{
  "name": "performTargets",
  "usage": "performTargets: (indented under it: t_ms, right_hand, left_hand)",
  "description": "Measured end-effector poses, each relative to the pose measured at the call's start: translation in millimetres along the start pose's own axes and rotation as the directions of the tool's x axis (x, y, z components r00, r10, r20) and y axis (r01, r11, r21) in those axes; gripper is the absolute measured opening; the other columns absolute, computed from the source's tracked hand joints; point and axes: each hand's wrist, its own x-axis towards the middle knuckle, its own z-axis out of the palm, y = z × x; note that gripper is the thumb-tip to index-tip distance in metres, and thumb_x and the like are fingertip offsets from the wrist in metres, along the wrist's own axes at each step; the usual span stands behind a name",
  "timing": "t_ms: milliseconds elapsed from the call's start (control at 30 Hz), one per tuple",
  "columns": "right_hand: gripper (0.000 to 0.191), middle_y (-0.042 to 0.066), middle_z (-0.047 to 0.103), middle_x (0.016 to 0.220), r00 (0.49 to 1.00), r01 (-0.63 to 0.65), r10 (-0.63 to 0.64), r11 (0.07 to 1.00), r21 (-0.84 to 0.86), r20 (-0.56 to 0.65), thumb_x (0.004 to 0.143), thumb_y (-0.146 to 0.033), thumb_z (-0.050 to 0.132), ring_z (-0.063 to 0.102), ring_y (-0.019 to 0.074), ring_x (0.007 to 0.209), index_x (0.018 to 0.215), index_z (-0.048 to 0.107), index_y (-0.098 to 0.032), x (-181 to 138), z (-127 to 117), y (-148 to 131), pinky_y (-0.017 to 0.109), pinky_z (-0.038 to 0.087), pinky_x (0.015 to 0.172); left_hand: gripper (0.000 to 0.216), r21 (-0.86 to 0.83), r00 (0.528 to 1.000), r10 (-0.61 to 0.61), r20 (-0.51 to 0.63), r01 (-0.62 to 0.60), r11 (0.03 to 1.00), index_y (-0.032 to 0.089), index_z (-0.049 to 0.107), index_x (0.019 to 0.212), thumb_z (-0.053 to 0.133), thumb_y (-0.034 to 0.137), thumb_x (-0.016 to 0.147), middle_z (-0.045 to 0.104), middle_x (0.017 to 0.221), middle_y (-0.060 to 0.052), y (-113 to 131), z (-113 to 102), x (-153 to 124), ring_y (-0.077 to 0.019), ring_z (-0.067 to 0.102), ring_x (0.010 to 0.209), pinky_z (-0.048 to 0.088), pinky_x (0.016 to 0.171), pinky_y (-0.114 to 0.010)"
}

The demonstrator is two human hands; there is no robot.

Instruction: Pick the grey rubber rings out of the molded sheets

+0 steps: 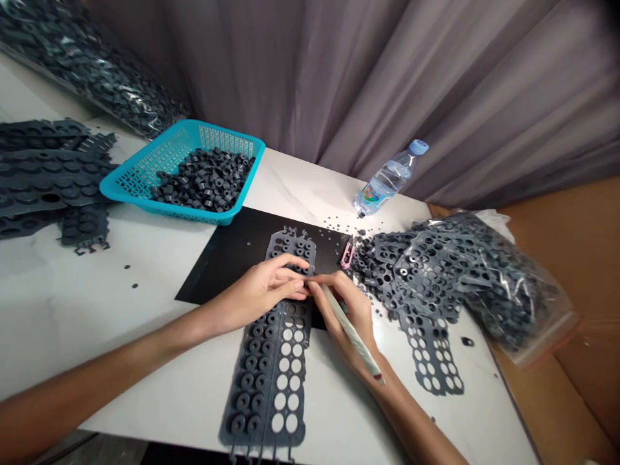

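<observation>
My left hand is closed, thumb and fingertips pinched together over a dark grey moulded rubber sheet. Between those fingertips shows a small dark rubber piece, mostly hidden. Held like a pen in my right hand is a slim tool with a pale wrapped handle and a dark red end; its tip meets the left fingertips and cannot be made out. Round ring-shaped parts still sit in the sheet's left columns, while the right columns show open holes. Beneath the sheet's upper part lies a black mat.
A turquoise basket holds many small black rubber parts. Pink thread snips lie among tiny dark discs. Punched sheets and a plastic bag are piled right. Behind stand a water bottle and a grey curtain; more sheets lie left.
</observation>
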Motion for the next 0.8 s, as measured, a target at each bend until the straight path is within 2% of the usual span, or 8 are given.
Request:
performTargets:
  t_ms: [100, 233, 333, 433, 500, 600, 700, 800]
  right_hand:
    - [0.015, 0.005, 0.072, 0.09, 0.98, -0.028, -0.005, 0.986, -0.164, -0.197, 0.104, -0.031, 0.062, 0.065, 0.0184, 0.075, 0.099, 0.073, -0.021, 6.0, -24.2, 12.9, 0.032, 0.051, 0.071]
    - [0.025, 0.008, 0.073, 0.092, 0.918, -0.191, -0.021, 0.852, -0.488, -0.397, 0.103, -0.039, 0.059, 0.065, 0.0224, 0.078, 0.099, 0.074, -0.019, 9.4, -75.6, 48.1, 0.036, 0.05, 0.076]
    - [0.032, 0.011, 0.074, 0.093, 0.928, -0.263, 0.005, 0.715, -0.648, -0.371, 0.105, -0.04, 0.052, 0.065, 0.0255, 0.081, 0.1, 0.074, -0.018, 7.0, -100.3, 66.0, 0.038, 0.048, 0.078]
    - [0.036, 0.013, 0.073, 0.092, 0.922, -0.298, 0.011, 0.659, -0.691, -0.387, 0.105, -0.043, 0.051, 0.065, 0.0264, 0.079, 0.101, 0.076, -0.017, 5.8, -104.1, 64.4, 0.037, 0.046, 0.074]
    - [0.035, 0.013, 0.074, 0.093, 0.897, -0.306, -0.017, 0.696, -0.65, -0.441, 0.104, -0.042, 0.053, 0.065, 0.026, 0.079, 0.102, 0.077, -0.017, 6.4, -97.4, 55.5, 0.037, 0.046, 0.074]
    - [0.029, 0.01, 0.074, 0.094, 0.912, -0.236, 0.043, 0.868, -0.436, -0.407, 0.103, -0.039, 0.057, 0.065, 0.0222, 0.076, 0.111, 0.076, -0.018, 6.1, -76.1, 39.0, 0.035, 0.05, 0.072]
    - [0.028, 0.003, 0.072, 0.082, 0.942, -0.294, 0.281, 0.955, -0.049, -0.183, 0.1, -0.04, 0.064, 0.063, 0.0175, 0.062, 0.12, 0.069, -0.021, 2.4, -46.6, 25.1, 0.029, 0.049, 0.056]
    - [0.02, 0.002, 0.071, 0.08, 0.931, -0.364, 0.356, 0.907, 0.213, 0.076, 0.101, -0.04, 0.064, 0.066, 0.0159, 0.062, 0.107, 0.068, -0.021, -1.4, -20.8, 18.1, 0.026, 0.052, 0.055]
  left_hand:
    - [0.026, 0.338, 0.985, 0.138, -0.1, -0.097, 0.936, 0.025, 0.06, 0.129, 0.058, 0.037, 0.106, 0.072, 0.122, -0.005, 3.3, -1.1, 0.5, -0.0202, 0.075, 0.103, 0.06, 0.098, -0.04]
    - [0.019, 0.753, 0.938, 0.344, -0.031, -0.205, 0.625, 0.026, 0.063, 0.124, 0.059, 0.029, 0.105, 0.064, 0.126, -0.003, 10.3, -2.7, 3.6, -0.0234, 0.062, 0.119, 0.051, 0.109, -0.046]
    - [0.023, 0.831, 0.943, 0.332, 0.038, -0.214, 0.513, 0.026, 0.06, 0.128, 0.059, 0.029, 0.105, 0.06, 0.125, -0.004, 6.6, -2.4, 6.4, -0.0247, 0.058, 0.122, 0.049, 0.111, -0.049]
    - [0.026, 0.829, 0.953, 0.3, 0.038, -0.197, 0.523, 0.026, 0.059, 0.131, 0.058, 0.031, 0.106, 0.056, 0.125, -0.005, 0.8, -2.1, 7.0, -0.0244, 0.059, 0.12, 0.05, 0.11, -0.048]
    - [0.029, 0.807, 0.963, 0.27, 0.026, -0.18, 0.563, 0.026, 0.059, 0.133, 0.058, 0.034, 0.105, 0.053, 0.126, -0.005, 0.1, -2.5, 6.2, -0.0245, 0.059, 0.119, 0.051, 0.11, -0.047]
    - [0.031, 0.783, 0.976, 0.215, 0.036, -0.161, 0.6, 0.027, 0.057, 0.134, 0.057, 0.037, 0.105, 0.051, 0.127, -0.006, 3.5, -3.4, 4.1, -0.0248, 0.06, 0.118, 0.051, 0.108, -0.048]
    - [0.033, 0.788, 0.977, 0.207, 0.05, -0.166, 0.593, 0.029, 0.057, 0.135, 0.059, 0.04, 0.104, 0.051, 0.128, -0.006, 7.0, -4.1, 2.6, -0.0258, 0.06, 0.118, 0.051, 0.108, -0.049]
    - [0.033, 0.794, 0.976, 0.209, 0.06, -0.174, 0.583, 0.029, 0.058, 0.133, 0.061, 0.039, 0.102, 0.053, 0.128, -0.005, 7.9, -4.2, 1.8, -0.0266, 0.059, 0.12, 0.051, 0.109, -0.048]
